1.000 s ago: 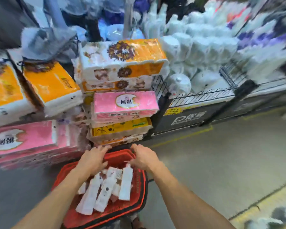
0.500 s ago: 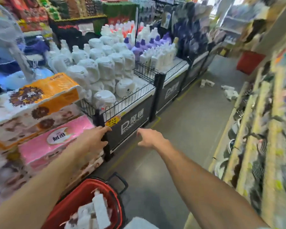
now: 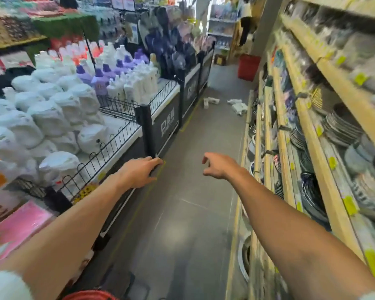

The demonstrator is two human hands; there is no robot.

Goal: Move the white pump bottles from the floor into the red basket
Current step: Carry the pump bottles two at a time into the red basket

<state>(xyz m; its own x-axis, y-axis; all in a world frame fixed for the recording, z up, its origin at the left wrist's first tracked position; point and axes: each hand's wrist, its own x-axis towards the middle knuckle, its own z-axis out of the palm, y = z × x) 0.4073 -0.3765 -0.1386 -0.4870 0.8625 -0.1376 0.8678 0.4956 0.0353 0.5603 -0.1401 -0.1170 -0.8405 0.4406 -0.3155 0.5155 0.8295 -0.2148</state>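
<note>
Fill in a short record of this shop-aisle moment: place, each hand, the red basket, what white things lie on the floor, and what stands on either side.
place: shop aisle, grey floor
hands: left hand open, reaching forward, empty; right hand fingers loosely curled, empty
basket: red basket, only its rim shows at the bottom edge
on the floor: white items far down the aisle, too blurred to confirm as pump bottles
left side: wire-fenced bin of white goods
right side: wooden shelves with stacked plates

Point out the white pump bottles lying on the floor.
Head view: the white pump bottles lie scattered far down the aisle, between the black display bins on the left and the wooden shelves on the right.
</note>
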